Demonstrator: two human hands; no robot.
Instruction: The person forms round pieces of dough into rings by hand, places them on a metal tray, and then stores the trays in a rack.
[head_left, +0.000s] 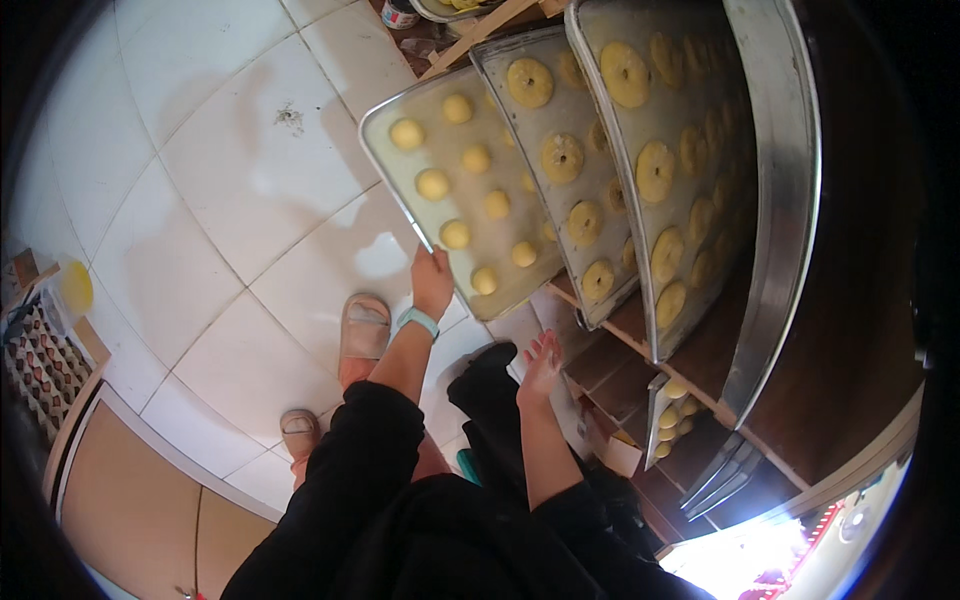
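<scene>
So the left hand point(431, 283) has a grip on the rim of the ball tray point(490, 238), partway along the side facing the person, with the fingers under the edge mostly hidden. That tray sticks out furthest to the left over the white tile floor point(215, 215), with its far end tucked beside the next tray. It's got pale yellow dough balls point(432, 184) spaced out in loose rows. The right hand point(542, 365) isn't gripping anything I can see: fingers loosely curled and spread, just beside the tray's near corner and looking clear of it. There's a mint band point(419, 320) on the left wrist, and both arms come out of black sleeves point(375, 430). Right of the ball tray are two more, the middle tray point(552, 120) and the right tray point(640, 123), both carrying flattened dough rings point(562, 158) with little holes in the centre. Past those, a bare metal rim point(785, 190) curves down, but I can't tell what's on that one. Below, around the wooden rack point(765, 455), a small tray point(654, 410) has more dough pieces on it. Slippers point(366, 330) are on the tiles below the left hand, and egg cartons point(45, 365) are piled over at far left.
</scene>
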